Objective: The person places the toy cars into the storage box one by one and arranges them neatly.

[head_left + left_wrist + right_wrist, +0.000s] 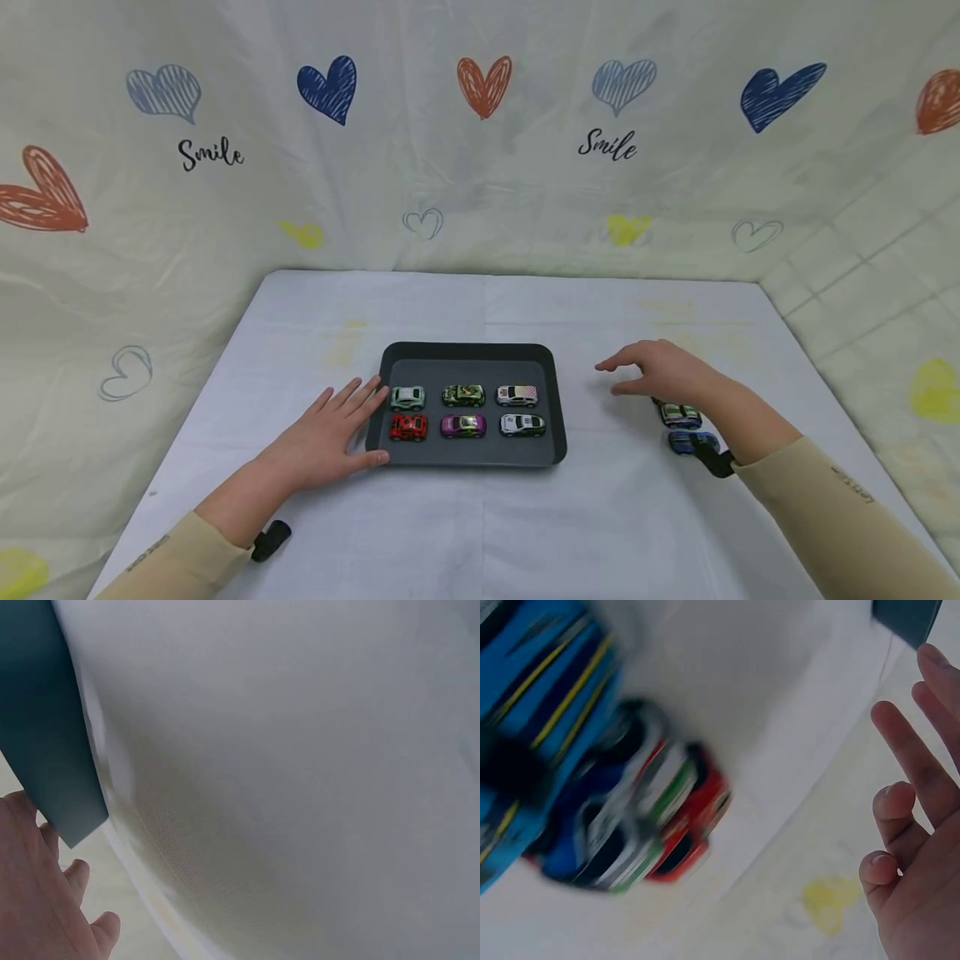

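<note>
A dark tray (471, 353) sits mid-table holding several toy cars in two rows, among them a red car (408, 427), a purple car (462, 426) and a green car (462, 395). My left hand (330, 433) lies flat with straight fingers against the tray's left rim; the left wrist view shows the tray corner (45, 735) beside that left hand (45, 900). My right hand (656, 371) hovers empty with relaxed fingers right of the tray. Under its wrist lie a white-green car (680, 414) and a blue car (692, 442), blurred and close as a multicoloured car (645, 817) and the blue car (540, 712) in the right wrist view.
A white cloth (480, 533) covers the table. A heart-printed backdrop (480, 125) closes off the back and both sides. A small black object (270, 540) lies by my left sleeve.
</note>
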### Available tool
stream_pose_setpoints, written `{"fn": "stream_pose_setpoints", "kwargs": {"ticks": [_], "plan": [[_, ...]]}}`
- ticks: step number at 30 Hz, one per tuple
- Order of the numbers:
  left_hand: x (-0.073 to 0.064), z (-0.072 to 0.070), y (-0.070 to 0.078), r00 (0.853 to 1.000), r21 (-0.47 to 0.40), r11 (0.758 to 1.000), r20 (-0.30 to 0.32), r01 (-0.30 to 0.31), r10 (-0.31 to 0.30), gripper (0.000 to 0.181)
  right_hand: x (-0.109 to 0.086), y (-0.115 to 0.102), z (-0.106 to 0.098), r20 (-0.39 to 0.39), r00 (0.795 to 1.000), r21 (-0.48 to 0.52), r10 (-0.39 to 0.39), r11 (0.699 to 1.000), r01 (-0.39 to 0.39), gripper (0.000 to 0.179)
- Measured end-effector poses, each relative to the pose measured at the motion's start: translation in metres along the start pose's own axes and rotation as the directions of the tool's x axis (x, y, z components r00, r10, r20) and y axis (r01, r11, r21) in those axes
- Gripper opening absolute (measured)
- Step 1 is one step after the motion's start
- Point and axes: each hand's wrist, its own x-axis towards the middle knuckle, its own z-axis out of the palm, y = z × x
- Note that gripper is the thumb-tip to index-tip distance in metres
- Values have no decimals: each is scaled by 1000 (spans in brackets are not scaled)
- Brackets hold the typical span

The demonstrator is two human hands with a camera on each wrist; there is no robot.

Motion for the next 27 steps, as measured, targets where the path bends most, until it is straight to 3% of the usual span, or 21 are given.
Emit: {"fn": "stream_pose_setpoints", "kwargs": {"ticks": [5, 13, 27], "plan": [[0, 2, -2, 1000, -4, 1000, -12, -1, 1, 96, -18, 22, -5, -6, 999, -3, 44, 999, -44, 41], [1, -1, 0, 1000, 10, 1000, 25, 18, -18, 95, -37, 44, -10, 0, 992, 12, 125, 992, -124, 41], [1, 3, -3, 999, 23, 999, 21, 23, -23, 97, -41, 61, -11, 101, 975, 51, 196, 978, -202, 44]]}}
